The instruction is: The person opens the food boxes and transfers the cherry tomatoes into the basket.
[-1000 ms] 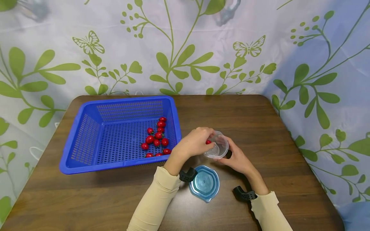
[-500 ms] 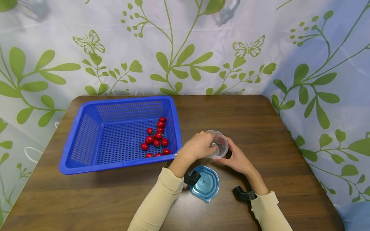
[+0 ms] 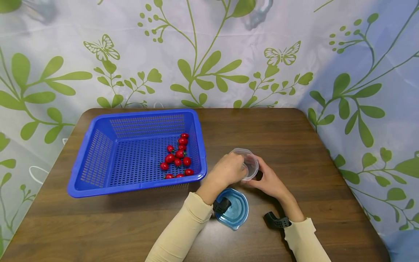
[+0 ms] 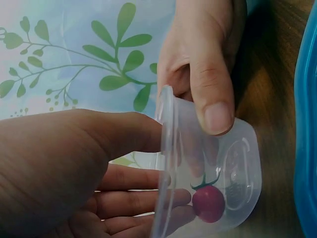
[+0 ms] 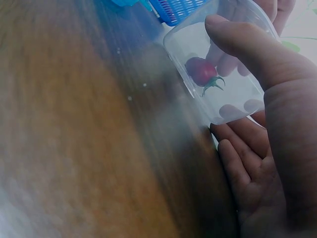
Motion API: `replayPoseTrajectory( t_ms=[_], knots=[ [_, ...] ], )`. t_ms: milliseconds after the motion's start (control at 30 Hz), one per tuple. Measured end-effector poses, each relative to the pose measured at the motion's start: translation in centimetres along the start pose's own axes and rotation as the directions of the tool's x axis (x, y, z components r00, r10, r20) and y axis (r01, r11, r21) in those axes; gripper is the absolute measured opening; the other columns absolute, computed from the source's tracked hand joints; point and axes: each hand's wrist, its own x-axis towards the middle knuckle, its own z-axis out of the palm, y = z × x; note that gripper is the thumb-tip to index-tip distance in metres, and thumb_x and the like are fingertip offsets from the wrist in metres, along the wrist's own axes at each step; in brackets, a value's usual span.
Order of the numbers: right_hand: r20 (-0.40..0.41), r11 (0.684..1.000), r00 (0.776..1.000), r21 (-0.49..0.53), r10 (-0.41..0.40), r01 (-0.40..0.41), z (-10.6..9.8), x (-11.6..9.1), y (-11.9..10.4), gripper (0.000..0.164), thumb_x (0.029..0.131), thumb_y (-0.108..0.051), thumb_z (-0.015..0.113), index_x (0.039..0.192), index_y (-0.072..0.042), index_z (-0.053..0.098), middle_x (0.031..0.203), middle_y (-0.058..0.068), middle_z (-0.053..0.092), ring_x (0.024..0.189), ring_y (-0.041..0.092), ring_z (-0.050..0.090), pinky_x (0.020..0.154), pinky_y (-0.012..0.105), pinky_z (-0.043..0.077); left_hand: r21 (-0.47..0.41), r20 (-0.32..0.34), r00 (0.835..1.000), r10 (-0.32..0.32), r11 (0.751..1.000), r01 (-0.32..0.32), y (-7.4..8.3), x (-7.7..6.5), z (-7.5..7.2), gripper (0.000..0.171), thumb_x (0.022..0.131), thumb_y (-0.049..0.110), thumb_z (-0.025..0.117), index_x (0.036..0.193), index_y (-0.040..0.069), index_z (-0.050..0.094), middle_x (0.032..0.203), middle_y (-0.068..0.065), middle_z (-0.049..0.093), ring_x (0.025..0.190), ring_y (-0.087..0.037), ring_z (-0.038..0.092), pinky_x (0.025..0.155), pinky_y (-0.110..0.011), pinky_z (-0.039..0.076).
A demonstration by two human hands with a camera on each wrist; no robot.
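A clear plastic tub (image 3: 251, 166) stands on the table, and my right hand (image 3: 270, 180) grips it with the thumb on one side and fingers around the other. My left hand (image 3: 229, 169) reaches over the rim, fingertips inside. In the left wrist view, a single red cherry tomato (image 4: 208, 204) with a green stem lies in the tub (image 4: 242, 153), right at the tips of my left fingers (image 4: 136, 203). Those fingers are stretched out, the thumb apart from them. The right wrist view shows the tomato (image 5: 200, 71) through the tub's wall.
A blue perforated basket (image 3: 137, 187) stands on the left, with several cherry tomatoes (image 3: 169, 158) toward its right side. A blue lid (image 3: 236, 211) lies on the wooden table (image 3: 262, 127) in front of the tub, partly under my left wrist. A patterned cloth (image 3: 216, 54) hangs behind the table.
My left hand has moved slightly right and deeper into the tub. The tomato that showed at its fingers one second ago now lies inside the tub. My right hand has stayed still.
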Motion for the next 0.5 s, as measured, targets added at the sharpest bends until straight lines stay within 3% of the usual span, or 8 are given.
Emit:
replayPoseTrajectory(
  t_ms=[500],
  knots=[
    [0.007,1.000,1.000,0.003,-0.014,0.014,-0.12,-0.06,-0.06,0.090,0.083,-0.021,0.088,0.157,-0.015,0.036,0.156,0.010,0.047,0.139,0.033,0.050,0.114,0.057,0.040,0.034,-0.029,0.998,0.058,0.998,-0.057,0.05,0.03,0.46,0.011,0.093,0.015,0.068,0.090,0.007,0.075,0.064,0.003,0.049,0.060,-0.013,0.048,0.054,-0.023,0.036]
  ],
)
